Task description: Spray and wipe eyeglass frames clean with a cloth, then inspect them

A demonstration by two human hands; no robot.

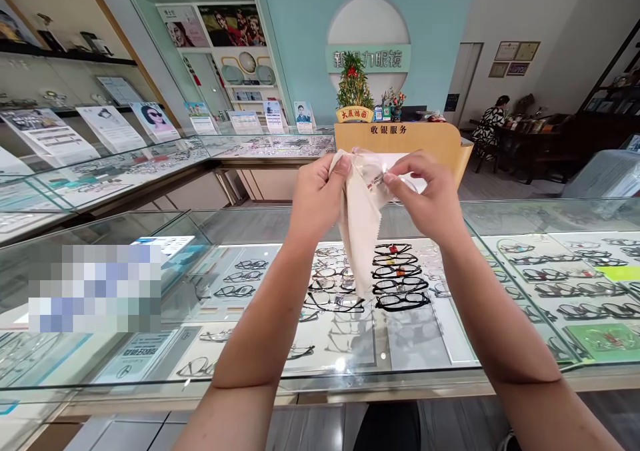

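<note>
My left hand point(320, 194) is closed on a cream cleaning cloth point(364, 227) with a zigzag-cut edge, which hangs down over the display case. The thumb presses the cloth near its top. Opposite it, my right hand point(427, 194) pinches a pair of clear eyeglasses point(376, 179) between thumb and fingers. A small red and dark marking shows on them. Part of the glasses is hidden behind the cloth and fingers. Both hands are raised above the glass counter, close together. Beneath them, dark-framed glasses point(401, 285) lie in a column inside the case.
The glass display case point(250, 364) spans the front, with several more frames point(560, 274) at right. Another glass counter point(273, 145) runs along the left and back. A wooden cashier desk point(400, 141) stands ahead. A seated person point(490, 127) is at the far right.
</note>
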